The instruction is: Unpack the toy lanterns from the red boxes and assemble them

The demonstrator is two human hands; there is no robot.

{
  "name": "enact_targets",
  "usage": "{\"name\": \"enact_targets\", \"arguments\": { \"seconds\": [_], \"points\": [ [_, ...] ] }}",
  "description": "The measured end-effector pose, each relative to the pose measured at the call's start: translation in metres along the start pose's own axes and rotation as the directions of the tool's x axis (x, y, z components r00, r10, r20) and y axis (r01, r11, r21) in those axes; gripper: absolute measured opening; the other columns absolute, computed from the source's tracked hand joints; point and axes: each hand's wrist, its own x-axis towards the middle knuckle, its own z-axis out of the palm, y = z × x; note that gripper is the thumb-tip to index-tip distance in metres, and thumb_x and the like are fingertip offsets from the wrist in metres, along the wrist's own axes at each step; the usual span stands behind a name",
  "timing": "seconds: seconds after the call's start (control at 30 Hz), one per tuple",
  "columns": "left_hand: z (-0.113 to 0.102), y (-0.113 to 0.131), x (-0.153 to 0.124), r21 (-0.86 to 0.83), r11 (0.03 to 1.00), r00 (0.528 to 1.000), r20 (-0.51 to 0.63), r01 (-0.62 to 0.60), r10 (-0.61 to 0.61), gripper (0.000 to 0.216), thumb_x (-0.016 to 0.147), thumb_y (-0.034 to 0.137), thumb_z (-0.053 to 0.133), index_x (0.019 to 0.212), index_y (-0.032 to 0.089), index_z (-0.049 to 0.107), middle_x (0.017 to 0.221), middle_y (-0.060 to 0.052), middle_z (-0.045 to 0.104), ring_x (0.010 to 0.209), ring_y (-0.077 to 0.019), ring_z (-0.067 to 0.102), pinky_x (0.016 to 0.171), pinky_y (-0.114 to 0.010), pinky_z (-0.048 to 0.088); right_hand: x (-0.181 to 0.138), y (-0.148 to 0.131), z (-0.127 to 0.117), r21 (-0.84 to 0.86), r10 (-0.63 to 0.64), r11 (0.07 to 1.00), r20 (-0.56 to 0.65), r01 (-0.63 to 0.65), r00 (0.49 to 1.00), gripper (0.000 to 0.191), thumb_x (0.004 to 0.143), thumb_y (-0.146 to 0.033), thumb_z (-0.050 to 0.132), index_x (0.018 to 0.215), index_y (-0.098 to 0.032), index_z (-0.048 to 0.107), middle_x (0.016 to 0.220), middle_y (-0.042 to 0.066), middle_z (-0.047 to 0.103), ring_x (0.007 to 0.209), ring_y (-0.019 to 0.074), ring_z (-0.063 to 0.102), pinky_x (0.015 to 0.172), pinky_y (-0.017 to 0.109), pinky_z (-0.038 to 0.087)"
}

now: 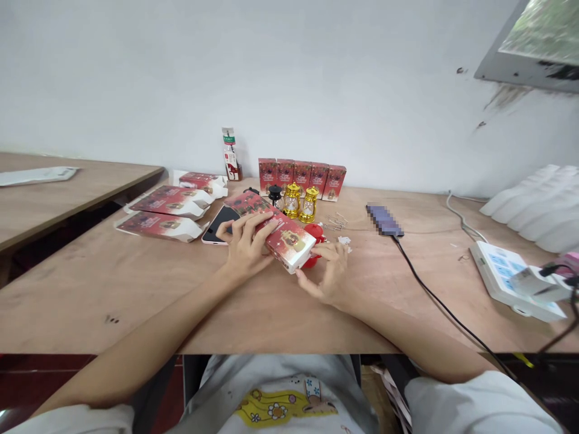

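Note:
A red printed cardboard box (289, 238) lies tilted between my hands, its white end toward the lower right. My left hand (248, 244) is wrapped over the box from the left, fingers across its printed face. At the white end, my right hand (329, 271) grips the edge with fingers and thumb. Partly hidden behind the box is a red lantern (313, 230). Just beyond stand two gold mini lanterns (301, 204) and a black mini lantern (275, 195). A white-edged phone (219, 225) lies beside my left hand, partly covered.
Several red boxes (302, 176) stand upright along the wall. Flat, open-ended boxes (165, 212) lie at left. A bottle (232, 161) stands behind. Thin metal hooks (337, 222), a cabled phone (384, 220) and a power strip (511, 280) are to the right, near stacked white shapes (538, 208).

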Motion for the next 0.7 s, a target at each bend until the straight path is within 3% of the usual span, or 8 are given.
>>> {"name": "enact_targets", "arguments": {
  "seconds": [0.23, 0.43, 0.7],
  "points": [
    [-0.0038, 0.0046, 0.0028, 0.029, 0.995, 0.996, -0.001, -0.094, 0.094, 0.051, 0.071, 0.036, 0.067, 0.12, 0.032, 0.052, 0.119, -0.005, 0.062, 0.106, -0.0275, 0.05, 0.089, -0.044, 0.027, -0.0017, 0.0011, 0.002, 0.06, -0.043, 0.997, -0.038, 0.045, 0.998, 0.048, 0.072, -0.031, 0.06, 0.114, -0.023, 0.039, 0.089, 0.004, 0.055, 0.078, 0.0206, 0.051, 0.073, 0.036, 0.035],
    [-0.0046, 0.0039, 0.005, 0.025, 0.999, 1.0, 0.004, 0.022, -0.022, 0.054, 0.071, 0.043, 0.066, 0.12, 0.026, 0.052, 0.121, -0.007, 0.06, 0.107, -0.0289, 0.05, 0.089, -0.045, 0.026, -0.0024, 0.0031, 0.001, 0.103, -0.091, 0.99, -0.029, 0.094, 0.995, 0.048, 0.074, -0.024, 0.055, 0.12, -0.024, 0.041, 0.085, 0.002, 0.055, 0.075, 0.019, 0.05, 0.072, 0.035, 0.033],
    [-0.0048, -0.0015, 0.0078, 0.062, 0.998, 0.997, -0.074, -0.033, 0.037, 0.058, 0.069, 0.044, 0.069, 0.122, 0.028, 0.051, 0.119, -0.009, 0.06, 0.105, -0.0286, 0.049, 0.088, -0.043, 0.027, 0.0014, -0.0006, -0.0052, -0.048, -0.125, 0.99, 0.089, 0.129, 0.988, 0.042, 0.081, -0.027, 0.047, 0.122, -0.02, 0.052, 0.088, 0.006, 0.055, 0.08, 0.0205, 0.047, 0.071, 0.036, 0.033]
  ]
}}
